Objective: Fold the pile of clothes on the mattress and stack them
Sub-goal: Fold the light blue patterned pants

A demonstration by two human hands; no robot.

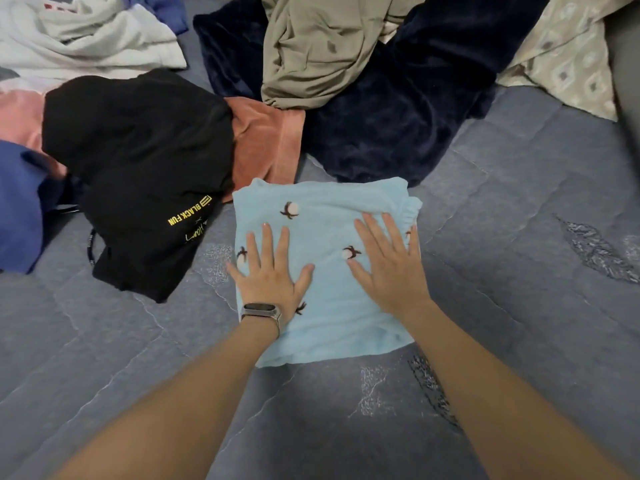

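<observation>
Left hand, right hand flat, pressing folded blue cloth.

towel: light blue, cotton-boll print | mattress: grey-blue quilted

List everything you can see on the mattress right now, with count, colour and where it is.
folded cloth: 1, light blue with a small pattern, centre, under both hands
black garment: 1, black with yellow print, left
rust cloth: 1, beside black garment
navy blanket: 1, dark blue, behind folded cloth
khaki garment: 1, on blanket
white clothes: heap, top left
mattress: 1, grey-blue
left hand: flat on folded cloth, wristband
right hand: flat on folded cloth
</observation>
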